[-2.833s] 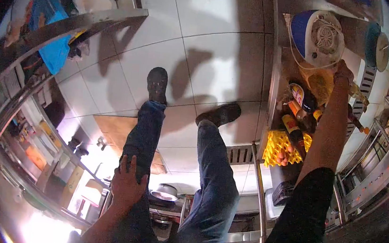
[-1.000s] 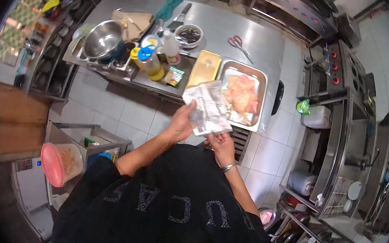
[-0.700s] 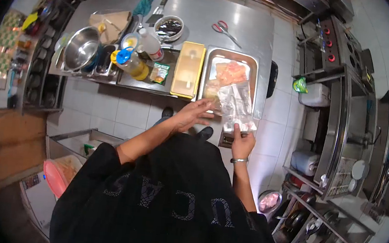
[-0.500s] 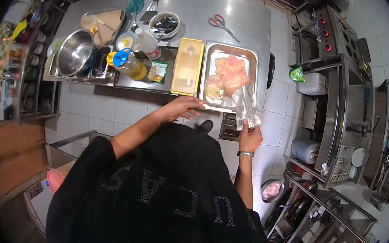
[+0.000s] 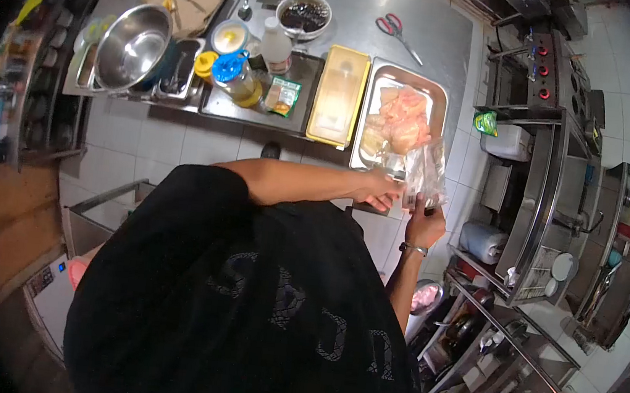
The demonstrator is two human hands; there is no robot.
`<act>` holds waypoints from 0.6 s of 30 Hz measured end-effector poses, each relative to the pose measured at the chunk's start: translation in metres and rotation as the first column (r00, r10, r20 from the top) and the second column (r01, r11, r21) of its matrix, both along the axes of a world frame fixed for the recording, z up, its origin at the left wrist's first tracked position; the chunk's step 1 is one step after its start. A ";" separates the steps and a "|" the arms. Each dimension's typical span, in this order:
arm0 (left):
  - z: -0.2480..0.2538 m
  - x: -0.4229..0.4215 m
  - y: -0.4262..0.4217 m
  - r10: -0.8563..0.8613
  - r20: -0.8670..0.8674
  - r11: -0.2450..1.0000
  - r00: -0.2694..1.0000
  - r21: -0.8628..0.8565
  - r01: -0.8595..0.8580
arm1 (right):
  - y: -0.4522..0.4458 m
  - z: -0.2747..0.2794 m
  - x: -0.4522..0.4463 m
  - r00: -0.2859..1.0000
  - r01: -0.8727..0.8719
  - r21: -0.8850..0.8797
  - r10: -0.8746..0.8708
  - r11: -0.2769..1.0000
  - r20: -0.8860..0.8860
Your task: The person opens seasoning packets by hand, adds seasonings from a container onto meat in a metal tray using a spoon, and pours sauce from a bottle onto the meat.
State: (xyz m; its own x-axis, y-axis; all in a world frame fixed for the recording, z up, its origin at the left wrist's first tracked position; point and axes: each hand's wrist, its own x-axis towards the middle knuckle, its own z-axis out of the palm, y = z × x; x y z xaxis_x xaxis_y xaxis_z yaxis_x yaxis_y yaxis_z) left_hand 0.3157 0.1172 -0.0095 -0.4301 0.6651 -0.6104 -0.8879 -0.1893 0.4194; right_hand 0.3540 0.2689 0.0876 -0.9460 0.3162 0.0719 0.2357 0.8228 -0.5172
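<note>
A clear plastic bag is pinched in my right hand at the near right corner of a steel tray. Pale pink raw meat lies in that tray. My left hand is by the tray's near edge, just left of the bag, with its fingers apart; whether it touches the bag is unclear. Left of the tray stands a yellow-rimmed container. Red-handled scissors lie behind the tray on the steel table.
On the table's left are a steel bowl, a blue-capped bottle, a green packet, a white bottle and a bowl of dark liquid. A stove and steel racks line the right side.
My left hand has moved right, from the yellow-rimmed container to beside the bag. The view has shifted, and my right hand still holds the bag near the tray.
</note>
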 end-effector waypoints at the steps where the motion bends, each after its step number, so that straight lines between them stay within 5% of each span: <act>1: 0.001 -0.002 0.010 0.071 0.050 0.997 0.996 0.001 -0.072 | -0.003 0.008 0.000 0.996 0.041 -0.065 -0.036 0.997 0.085; 7: -0.004 0.002 0.038 0.378 -0.044 0.913 0.925 -0.147 -0.380 | -0.018 0.016 0.008 1.000 0.007 0.040 -0.009 0.999 0.029; 11: -0.015 0.002 0.042 0.440 -0.050 0.878 0.896 -0.185 -0.442 | -0.018 0.014 0.013 0.996 0.036 0.126 -0.046 0.991 0.081; 18: -0.003 -0.003 0.035 0.514 0.042 0.849 0.857 -0.165 -0.501 | -0.023 0.016 0.015 0.993 0.069 0.022 -0.070 0.997 0.094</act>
State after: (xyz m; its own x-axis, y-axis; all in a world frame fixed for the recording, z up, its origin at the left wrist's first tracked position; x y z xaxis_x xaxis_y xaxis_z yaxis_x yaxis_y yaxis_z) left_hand 0.3126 0.1522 -0.0127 -0.6283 0.2706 -0.7294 -0.7164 -0.5668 0.4069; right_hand 0.3686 0.2454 0.1040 -0.9246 0.3808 -0.0100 0.3396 0.8122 -0.4743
